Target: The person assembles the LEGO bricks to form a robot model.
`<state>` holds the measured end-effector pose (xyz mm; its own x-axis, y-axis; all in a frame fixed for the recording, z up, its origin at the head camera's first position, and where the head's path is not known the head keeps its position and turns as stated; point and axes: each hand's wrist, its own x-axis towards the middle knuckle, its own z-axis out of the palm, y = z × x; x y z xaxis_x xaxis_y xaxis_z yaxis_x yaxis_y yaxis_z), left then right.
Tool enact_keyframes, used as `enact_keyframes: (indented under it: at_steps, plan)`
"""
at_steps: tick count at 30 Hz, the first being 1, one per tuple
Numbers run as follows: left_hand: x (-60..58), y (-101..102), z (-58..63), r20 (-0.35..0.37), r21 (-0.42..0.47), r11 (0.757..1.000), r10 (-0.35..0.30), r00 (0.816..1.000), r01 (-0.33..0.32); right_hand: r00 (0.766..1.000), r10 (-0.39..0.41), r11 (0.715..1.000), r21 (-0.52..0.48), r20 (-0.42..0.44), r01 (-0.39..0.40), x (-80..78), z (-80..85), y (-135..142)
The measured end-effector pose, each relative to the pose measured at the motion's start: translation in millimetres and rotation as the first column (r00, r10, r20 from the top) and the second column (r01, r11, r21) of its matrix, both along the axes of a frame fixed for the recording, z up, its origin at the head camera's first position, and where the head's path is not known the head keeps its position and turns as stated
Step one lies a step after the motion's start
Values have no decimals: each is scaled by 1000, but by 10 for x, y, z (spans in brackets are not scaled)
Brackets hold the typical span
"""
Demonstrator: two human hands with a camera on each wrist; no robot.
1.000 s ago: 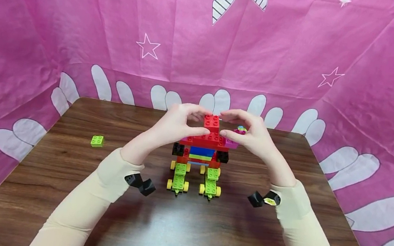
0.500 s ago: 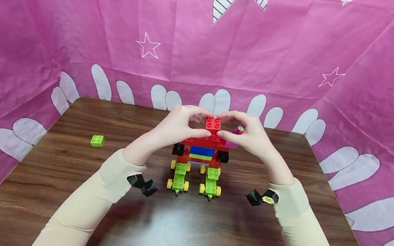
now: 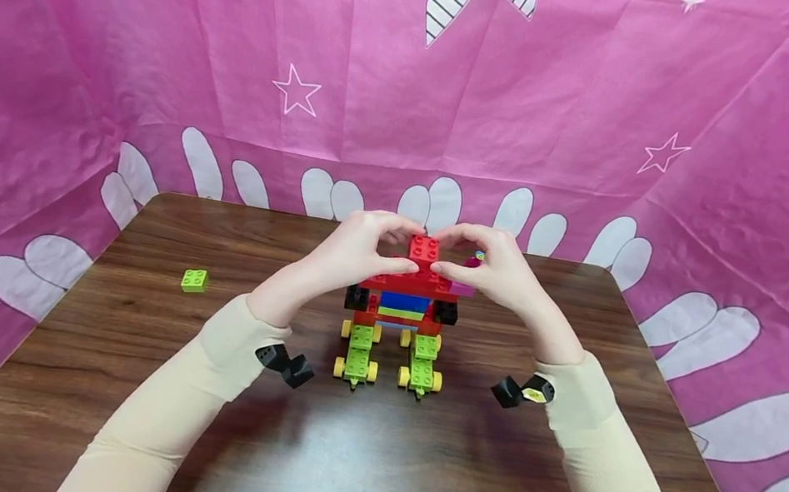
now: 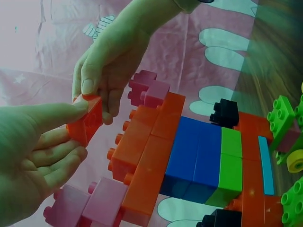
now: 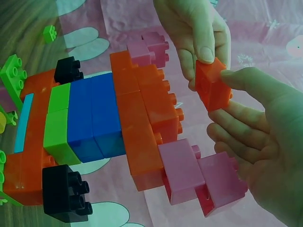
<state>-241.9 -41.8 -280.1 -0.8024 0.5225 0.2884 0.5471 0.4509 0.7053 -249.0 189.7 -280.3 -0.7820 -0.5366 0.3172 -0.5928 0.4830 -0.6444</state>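
A square red toy brick (image 3: 424,248) is pinched between both hands above a brick figure. My left hand (image 3: 353,244) holds it from the left, thumb on one face and fingers behind. From the right, my right hand (image 3: 501,268) does the same; its thumb (image 5: 246,82) presses near the brick's corner. Both wrist views show a gap between this brick and the studs of the red top layer (image 4: 135,139). Below that layer come blue bricks (image 3: 404,304), lime bricks (image 4: 227,165), black side bricks (image 5: 68,194) and green wheeled bases (image 3: 358,359). Pink bricks (image 5: 182,168) form the shoulders.
A loose lime brick (image 3: 194,280) lies on the wooden table (image 3: 362,477) to the left. Pink patterned cloth (image 3: 389,69) hangs behind and at both sides. Something small and colourful (image 3: 480,256) shows behind the right hand.
My right hand has moved slightly left and in against the red brick. The brick has shifted a little right, then back slightly left. The figure stays in place.
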Motion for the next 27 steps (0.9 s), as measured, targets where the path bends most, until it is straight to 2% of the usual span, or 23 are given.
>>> enact_keyframes:
  at_steps: [10, 20, 27]
  plan:
    - [-26, -51, -10, -45, -24, 1000, 1, 999, -2, 1000, -20, 1000, 19, 15, 20, -1, 9, -25]
    - [-39, -83, -24, -51, -79, 997, 1, 999, -5, 1000, -17, 999, 43, 25, 15, -24, -3, -28]
    - [-51, -72, -38, -54, -106, 994, 0, 999, -6, 1000, -11, 995, 99, 26, 8, -44, 2, -22]
